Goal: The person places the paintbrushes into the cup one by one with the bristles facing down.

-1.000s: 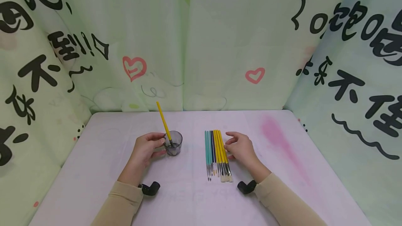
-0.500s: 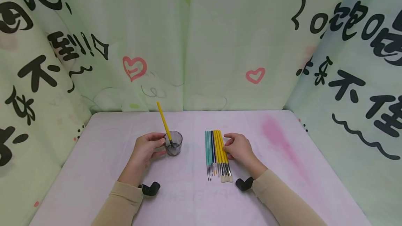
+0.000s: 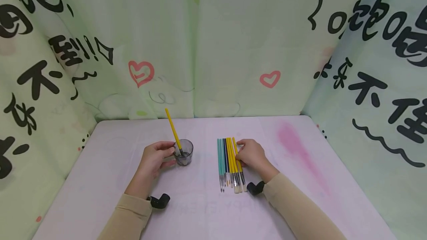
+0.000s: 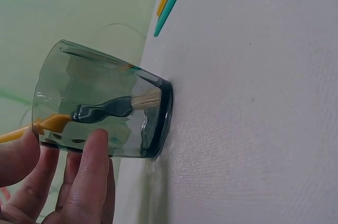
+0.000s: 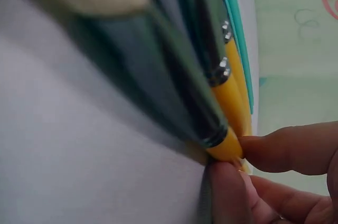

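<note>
My left hand (image 3: 155,158) holds a clear glass (image 3: 188,155) by its left side, thumb at the rim and fingers along the wall. A yellow-handled paintbrush (image 3: 172,129) leans inside it, bristles (image 4: 146,100) down near the base in the left wrist view. To the right, my right hand (image 3: 252,155) pinches the outermost yellow paintbrush (image 5: 227,147) by its handle, thumb and fingertips just behind the metal ferrule. That brush lies at the right end of a row with other yellow brushes (image 3: 231,155), dark blue brushes (image 3: 226,156) and teal brushes (image 3: 220,158), bristles toward me.
A pale pinkish-white table (image 3: 133,129) lies under everything, with a pink patch (image 3: 300,147) on its right side. Light green curtains (image 3: 227,47) with black writing and red hearts enclose the back and both sides. Black wrist cameras (image 3: 160,201) sit at both cuffs.
My right hand has moved slightly left, and its fingers have come together on the outermost yellow brush, whose handle has shifted a little. The left hand, glass and its brush stay as they were.
</note>
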Available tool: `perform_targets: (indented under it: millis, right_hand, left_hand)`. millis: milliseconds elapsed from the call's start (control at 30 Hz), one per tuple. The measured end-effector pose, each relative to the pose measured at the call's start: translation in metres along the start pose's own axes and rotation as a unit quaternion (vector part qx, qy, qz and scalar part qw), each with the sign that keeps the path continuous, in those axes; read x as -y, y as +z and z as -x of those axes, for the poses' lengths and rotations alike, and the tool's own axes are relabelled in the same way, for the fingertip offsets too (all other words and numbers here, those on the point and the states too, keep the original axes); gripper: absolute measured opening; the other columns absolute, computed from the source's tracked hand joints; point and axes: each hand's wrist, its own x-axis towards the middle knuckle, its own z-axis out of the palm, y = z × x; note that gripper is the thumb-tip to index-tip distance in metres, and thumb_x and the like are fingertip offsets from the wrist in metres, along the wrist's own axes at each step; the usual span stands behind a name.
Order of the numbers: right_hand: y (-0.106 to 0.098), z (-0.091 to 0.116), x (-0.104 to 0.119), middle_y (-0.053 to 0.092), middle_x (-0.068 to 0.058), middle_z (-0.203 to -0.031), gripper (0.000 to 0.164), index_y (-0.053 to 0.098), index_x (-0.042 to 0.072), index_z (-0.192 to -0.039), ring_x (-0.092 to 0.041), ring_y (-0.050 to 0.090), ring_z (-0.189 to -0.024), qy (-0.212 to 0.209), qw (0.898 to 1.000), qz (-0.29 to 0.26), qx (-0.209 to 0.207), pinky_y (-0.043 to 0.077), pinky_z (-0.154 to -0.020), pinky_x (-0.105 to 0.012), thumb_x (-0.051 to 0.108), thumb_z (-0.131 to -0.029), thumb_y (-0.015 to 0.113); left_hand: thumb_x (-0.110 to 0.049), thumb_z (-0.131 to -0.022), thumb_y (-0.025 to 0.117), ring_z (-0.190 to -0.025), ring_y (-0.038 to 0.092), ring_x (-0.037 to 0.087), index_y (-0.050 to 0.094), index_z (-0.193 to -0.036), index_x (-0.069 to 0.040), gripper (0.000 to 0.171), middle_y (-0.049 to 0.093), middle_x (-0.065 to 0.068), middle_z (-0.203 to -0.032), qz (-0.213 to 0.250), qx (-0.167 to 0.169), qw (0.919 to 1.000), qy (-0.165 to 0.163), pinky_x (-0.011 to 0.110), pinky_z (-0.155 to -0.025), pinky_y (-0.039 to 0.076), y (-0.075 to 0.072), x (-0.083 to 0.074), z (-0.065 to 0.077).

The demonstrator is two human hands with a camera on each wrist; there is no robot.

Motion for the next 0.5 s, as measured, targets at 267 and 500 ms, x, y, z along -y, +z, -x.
perform_targets:
  millis: [267,500]
  right_hand:
    - [-0.001,-0.008,0.004,0.068,-0.013,-0.087,0.057,0.067,0.011,-0.142,-0.017,0.059,-0.051,0.038,0.999,0.0,0.027,0.056,-0.05,-0.023,0.008,-0.086,0.076]
    - [-0.007,-0.01,-0.007,0.068,-0.014,-0.101,0.059,0.066,0.013,-0.144,-0.019,0.056,-0.055,0.029,0.995,-0.079,0.051,0.058,-0.053,-0.024,0.004,-0.087,0.073]
  left_hand:
    - [-0.003,-0.102,0.071,-0.106,0.07,0.021,0.071,-0.136,-0.003,0.033,0.067,0.014,-0.125,0.005,0.003,1.0,-0.004,0.036,-0.082,0.07,-0.001,0.001,-0.001]
    - [-0.002,-0.102,0.07,-0.104,0.071,0.021,0.07,-0.136,-0.002,0.034,0.068,0.014,-0.123,0.007,0.005,1.0,-0.003,0.035,-0.082,0.07,0.0,0.0,0.0]
